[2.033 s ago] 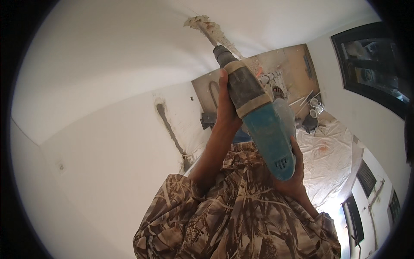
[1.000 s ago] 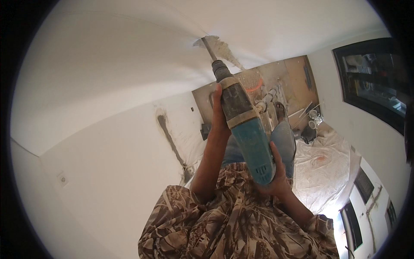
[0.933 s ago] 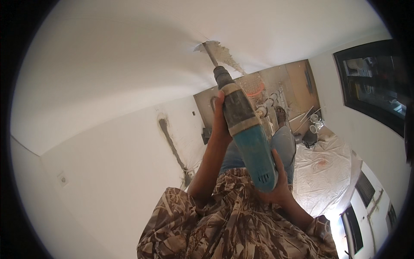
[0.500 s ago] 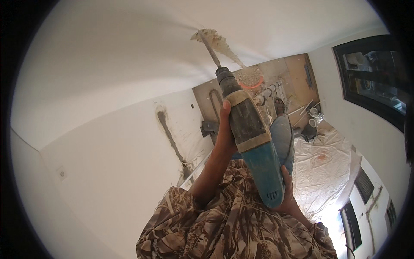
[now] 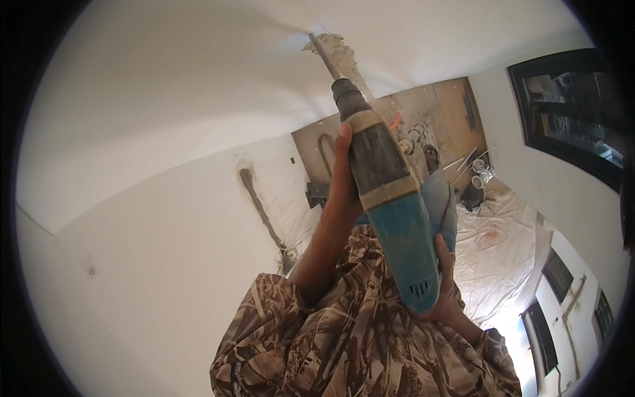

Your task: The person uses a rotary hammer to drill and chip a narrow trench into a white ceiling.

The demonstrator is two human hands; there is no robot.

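Both hands were on the blue rotary hammer (image 5: 390,198), bit up in the chipped ceiling patch (image 5: 334,56): left hand (image 5: 342,178) wrapped round the barrel, right hand (image 5: 444,288) gripping the rear handle. Looked heavy, rigid and probably kicky overhead.

a long dark groove (image 5: 261,212) runs down the white wall (image 5: 165,264). white plastic sheets (image 5: 503,245) cover the floor. a black-framed window (image 5: 569,112) sits on the right wall.

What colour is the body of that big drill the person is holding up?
The drill has a blue-teal rear body, with a dark, dusty front section banded in pale beige. The head view shows it.
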